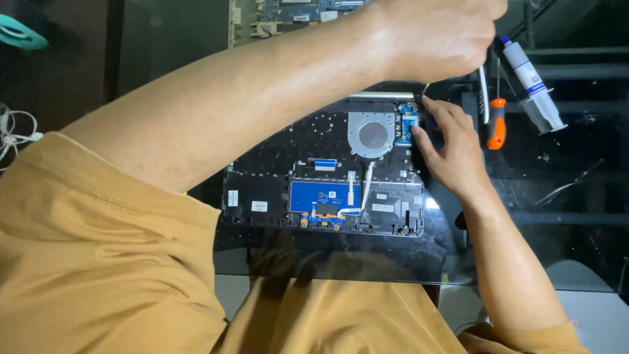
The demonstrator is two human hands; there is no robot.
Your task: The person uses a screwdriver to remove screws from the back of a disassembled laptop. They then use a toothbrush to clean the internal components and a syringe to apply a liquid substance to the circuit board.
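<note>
An opened laptop base [275,196] lies on a dark glass table, showing a round fan [371,134], a blue touchpad board [321,195] and a small blue circuit board [407,123] at its far right corner. My left arm crosses over the laptop, and my left hand [432,33] is clenched above that corner. A thin dark tool shaft [425,86] sticks down from it toward the small board. My right hand [452,147] rests at the laptop's right edge, fingertips touching beside the small blue board, holding nothing.
An orange-handled screwdriver [496,124] and a white syringe of paste [532,82] lie to the right of the laptop. Another circuit board [288,13] sits at the far edge. White cable [13,134] lies at left, a teal object [19,33] at top left.
</note>
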